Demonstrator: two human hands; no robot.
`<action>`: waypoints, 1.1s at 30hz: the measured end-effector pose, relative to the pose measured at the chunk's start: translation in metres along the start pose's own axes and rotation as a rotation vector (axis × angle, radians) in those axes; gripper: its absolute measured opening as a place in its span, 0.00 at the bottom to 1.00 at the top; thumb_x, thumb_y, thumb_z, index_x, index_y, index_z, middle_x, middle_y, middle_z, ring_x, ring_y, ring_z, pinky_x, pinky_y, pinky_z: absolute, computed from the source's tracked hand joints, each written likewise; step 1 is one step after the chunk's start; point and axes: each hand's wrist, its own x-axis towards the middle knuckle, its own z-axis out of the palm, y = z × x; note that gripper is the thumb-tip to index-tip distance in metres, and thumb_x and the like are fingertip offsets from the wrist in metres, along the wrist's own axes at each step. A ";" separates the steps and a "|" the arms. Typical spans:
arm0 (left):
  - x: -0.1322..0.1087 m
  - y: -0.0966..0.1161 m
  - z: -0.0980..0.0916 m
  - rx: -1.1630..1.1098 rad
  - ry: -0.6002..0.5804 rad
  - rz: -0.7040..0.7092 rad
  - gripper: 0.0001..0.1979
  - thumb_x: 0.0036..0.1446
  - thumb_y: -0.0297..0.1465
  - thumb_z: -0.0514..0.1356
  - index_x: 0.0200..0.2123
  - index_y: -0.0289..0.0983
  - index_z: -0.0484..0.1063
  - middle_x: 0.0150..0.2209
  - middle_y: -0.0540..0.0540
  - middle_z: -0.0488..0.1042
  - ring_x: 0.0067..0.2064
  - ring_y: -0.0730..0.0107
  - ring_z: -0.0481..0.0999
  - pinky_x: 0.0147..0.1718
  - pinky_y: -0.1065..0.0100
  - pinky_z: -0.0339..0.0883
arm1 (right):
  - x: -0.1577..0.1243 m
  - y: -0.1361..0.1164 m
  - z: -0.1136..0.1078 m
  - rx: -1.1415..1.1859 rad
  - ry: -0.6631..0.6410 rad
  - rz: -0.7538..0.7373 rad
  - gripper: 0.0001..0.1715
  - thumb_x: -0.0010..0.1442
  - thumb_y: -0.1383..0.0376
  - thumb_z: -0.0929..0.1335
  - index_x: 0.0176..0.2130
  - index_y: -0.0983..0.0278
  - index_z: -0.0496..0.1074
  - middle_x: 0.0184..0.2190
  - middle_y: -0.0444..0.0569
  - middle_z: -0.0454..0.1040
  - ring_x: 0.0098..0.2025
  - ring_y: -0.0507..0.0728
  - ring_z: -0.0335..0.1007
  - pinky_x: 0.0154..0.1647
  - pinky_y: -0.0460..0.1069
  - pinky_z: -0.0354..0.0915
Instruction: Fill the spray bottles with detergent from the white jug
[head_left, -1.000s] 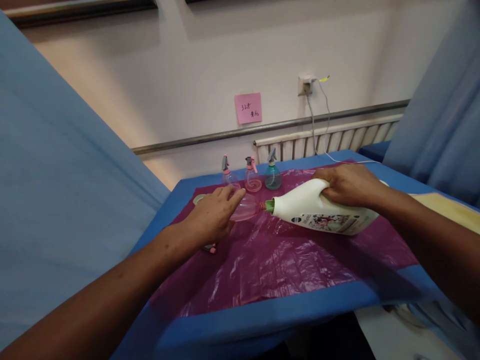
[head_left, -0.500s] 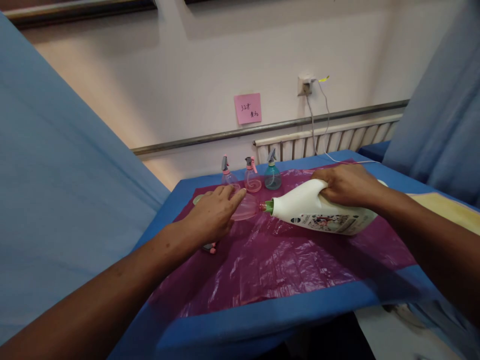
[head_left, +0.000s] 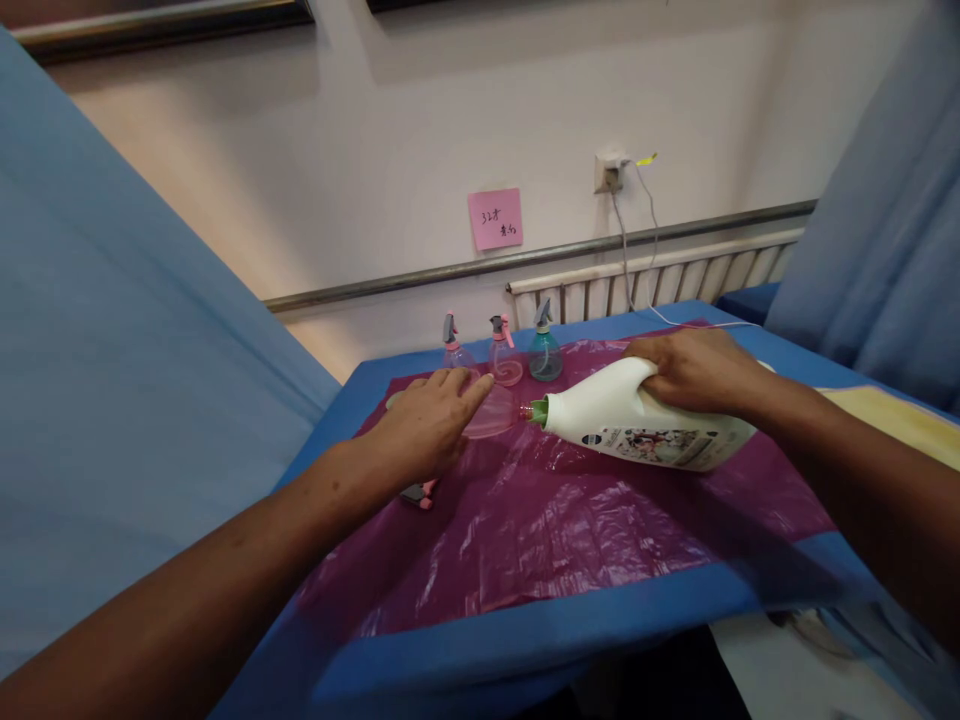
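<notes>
My right hand (head_left: 686, 368) is closed round the handle of a large cream detergent jug (head_left: 611, 412), tilted onto its side with a printed label. The jug's green spout meets the neck of a clear pink spray bottle (head_left: 495, 412), which lies tipped toward it without a spray head. My left hand (head_left: 431, 420) grips the base end of that bottle, its fingers over the far side and partly hiding it. Below the left hand lies a grey and pink spray head (head_left: 418, 494). Whether liquid is flowing I cannot make out.
Behind stand two pink spray bottles (head_left: 505, 366) and a teal spray bottle (head_left: 545, 355). Purple plastic sheeting (head_left: 540, 540) covers part of the blue-draped table (head_left: 600, 610). A yellow cloth (head_left: 892, 425) lies right; a white cable (head_left: 705, 324) crosses the back edge.
Almost nothing differs. Both hands, the jug and the tipped bottle hold nearly the same position, with the spout still at the bottle's neck.
</notes>
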 end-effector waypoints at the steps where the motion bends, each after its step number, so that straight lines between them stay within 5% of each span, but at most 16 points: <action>1: 0.001 0.001 -0.001 0.025 -0.013 -0.002 0.43 0.57 0.24 0.65 0.75 0.42 0.60 0.67 0.32 0.71 0.64 0.40 0.73 0.56 0.48 0.73 | 0.000 0.000 0.000 0.004 0.001 0.007 0.16 0.62 0.62 0.69 0.47 0.53 0.84 0.39 0.47 0.88 0.37 0.61 0.79 0.32 0.52 0.54; 14: 0.003 0.003 -0.008 0.073 -0.041 0.016 0.47 0.53 0.21 0.67 0.76 0.38 0.60 0.67 0.30 0.70 0.63 0.38 0.73 0.56 0.49 0.72 | -0.001 -0.003 -0.004 0.011 -0.032 0.031 0.17 0.63 0.62 0.68 0.48 0.52 0.84 0.42 0.47 0.88 0.40 0.63 0.81 0.34 0.53 0.55; 33: 0.006 0.010 -0.024 0.230 -0.098 0.030 0.41 0.65 0.26 0.62 0.78 0.39 0.55 0.69 0.32 0.71 0.65 0.44 0.72 0.56 0.54 0.72 | 0.001 0.001 0.002 -0.029 0.003 0.024 0.15 0.63 0.61 0.68 0.45 0.52 0.83 0.39 0.47 0.87 0.37 0.63 0.79 0.32 0.53 0.53</action>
